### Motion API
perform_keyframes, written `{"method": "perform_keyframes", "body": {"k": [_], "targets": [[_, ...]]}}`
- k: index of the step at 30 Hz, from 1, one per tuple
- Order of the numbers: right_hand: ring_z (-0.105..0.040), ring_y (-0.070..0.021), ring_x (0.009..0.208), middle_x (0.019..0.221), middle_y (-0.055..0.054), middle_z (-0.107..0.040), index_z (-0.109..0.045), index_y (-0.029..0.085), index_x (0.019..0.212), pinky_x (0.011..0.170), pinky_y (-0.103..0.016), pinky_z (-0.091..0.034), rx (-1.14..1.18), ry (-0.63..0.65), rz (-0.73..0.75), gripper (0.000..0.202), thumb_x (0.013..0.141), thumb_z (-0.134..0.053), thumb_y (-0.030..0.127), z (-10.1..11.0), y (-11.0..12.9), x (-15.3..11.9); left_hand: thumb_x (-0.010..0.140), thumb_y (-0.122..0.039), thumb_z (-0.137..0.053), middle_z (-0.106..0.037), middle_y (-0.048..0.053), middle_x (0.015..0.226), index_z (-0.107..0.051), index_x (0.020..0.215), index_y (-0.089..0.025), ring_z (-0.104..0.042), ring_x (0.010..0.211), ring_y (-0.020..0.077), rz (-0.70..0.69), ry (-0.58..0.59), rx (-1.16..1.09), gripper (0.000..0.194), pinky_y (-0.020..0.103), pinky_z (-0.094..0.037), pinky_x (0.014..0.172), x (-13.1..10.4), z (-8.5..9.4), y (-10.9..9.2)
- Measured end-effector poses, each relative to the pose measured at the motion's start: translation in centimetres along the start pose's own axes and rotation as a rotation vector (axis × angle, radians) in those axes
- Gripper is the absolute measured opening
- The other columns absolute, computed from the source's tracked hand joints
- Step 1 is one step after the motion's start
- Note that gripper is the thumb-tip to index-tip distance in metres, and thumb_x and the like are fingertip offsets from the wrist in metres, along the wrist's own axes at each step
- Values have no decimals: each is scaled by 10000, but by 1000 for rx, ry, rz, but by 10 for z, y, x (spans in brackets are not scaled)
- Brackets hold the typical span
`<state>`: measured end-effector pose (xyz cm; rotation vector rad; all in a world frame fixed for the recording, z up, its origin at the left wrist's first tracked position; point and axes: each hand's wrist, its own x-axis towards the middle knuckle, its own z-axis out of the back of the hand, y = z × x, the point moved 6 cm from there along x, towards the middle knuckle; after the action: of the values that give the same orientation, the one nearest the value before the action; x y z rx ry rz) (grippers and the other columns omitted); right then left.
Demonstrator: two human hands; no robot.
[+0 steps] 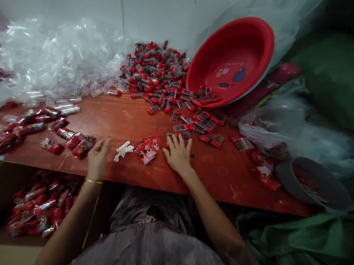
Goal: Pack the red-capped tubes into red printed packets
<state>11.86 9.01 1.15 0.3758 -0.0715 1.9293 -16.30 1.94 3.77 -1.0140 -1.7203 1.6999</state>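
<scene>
My left hand point(97, 158) hovers at the table's front, slightly blurred, its fingers loosely curled and apart with nothing visible in them. Beside it on the left lie red shiny wrapped packs point(81, 147). My right hand point(178, 156) is spread out, its fingertips at small clear containers with red caps and dark contents point(185, 135); contact is hard to make out. Between my hands are a few red printed cards or sachets point(147, 150), overlapping, and a small bunch of white strips point(124, 150).
A heap of clear plastic sleeves point(60, 57) covers the back left. Many capped containers point(153, 69) are piled at the back middle, near a tilted red basin point(233, 60). On the right stands a grey bowl point(298, 180). Below left, a cardboard box point(3, 203) holds wrapped packs.
</scene>
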Motion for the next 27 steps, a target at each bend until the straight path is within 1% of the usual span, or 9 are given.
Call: {"method": "perform_keyframes", "body": {"k": [2, 4, 7, 11, 14, 18, 21, 24, 27], "targets": [[-325, -350, 1323, 1386, -162, -479, -450, 125, 1352, 1063, -642, -115, 6, -8, -12, 493, 916, -436, 356, 6, 4, -24, 729, -413, -672, -652, 114, 1188, -694, 1014, -200, -556, 1169, 274, -278, 175, 400, 356, 447, -371, 1039, -20, -43, 0], [-347, -340, 1314, 1363, -158, -504, -488, 133, 1313, 1059, -637, -146, 34, -31, -31, 455, 919, -431, 354, 13, 6, -44, 724, -417, -683, -568, 111, 1318, -699, 1038, -239, -424, 1298, 317, -497, 291, 743, 361, 516, -258, 1095, -35, -80, 4], [-396, -311, 1290, 1307, -136, -559, -562, 148, 1212, 1059, -605, -193, 110, -101, -47, 369, 929, -417, 334, 21, 11, -59, 757, -425, -653, -522, 101, 1366, -722, 992, -263, -328, 1352, 355, -629, 405, 1063, 293, 572, -203, 1095, -40, -110, 16], [-461, -272, 1242, 1220, -113, -626, -621, 169, 1091, 1068, -540, -222, 207, -197, 3, 287, 928, -434, 313, 33, 25, -57, 831, -373, -571, -603, 62, 1279, -741, 916, -298, -334, 1350, 348, -648, 437, 1184, 204, 593, -203, 1082, -39, -113, 26], [-548, -239, 1118, 1131, -94, -673, -648, 187, 1027, 996, -430, -343, 303, -213, 13, 257, 921, -454, 317, 39, 35, -44, 859, -355, -531, -612, 54, 1266, -741, 917, -297, -351, 1343, 336, -692, 379, 1127, 226, 585, -199, 1087, -43, -107, 26], [-617, -198, 840, 948, -96, -702, -641, 163, 1017, 790, -325, -457, 514, -147, -138, 303, 904, -470, 386, 34, 36, -25, 865, -367, -521, -556, 81, 1328, -724, 990, -289, -331, 1356, 326, -715, 284, 998, 251, 588, -187, 1092, -49, -99, 16], [-612, -172, 713, 867, -64, -697, -637, 173, 963, 677, -285, -472, 761, -94, -250, 321, 838, -542, 453, 27, 36, -12, 848, -345, -550, -539, 75, 1346, -722, 992, -302, -307, 1370, 315, -691, 303, 881, 229, 581, -146, 1107, -55, -98, 5], [-579, -144, 619, 699, -8, -658, -617, 192, 771, 604, -250, -454, 1037, -83, -259, 277, 839, -515, 440, 25, 43, -2, 806, -331, -608, -528, 50, 1364, -705, 1024, -312, -293, 1381, 293, -613, 307, 709, 239, 538, -110, 1130, -59, -97, -7], [-514, -125, 560, 590, 20, -574, -549, 199, 663, 558, -233, -418, 1133, -159, -251, 299, 861, -468, 407, 34, 46, -1, 744, -388, -673, -600, 61, 1286, -671, 1095, -265, -432, 1293, 283, -362, 284, 413, 371, 458, -271, 1092, -58, -94, -9]]}}
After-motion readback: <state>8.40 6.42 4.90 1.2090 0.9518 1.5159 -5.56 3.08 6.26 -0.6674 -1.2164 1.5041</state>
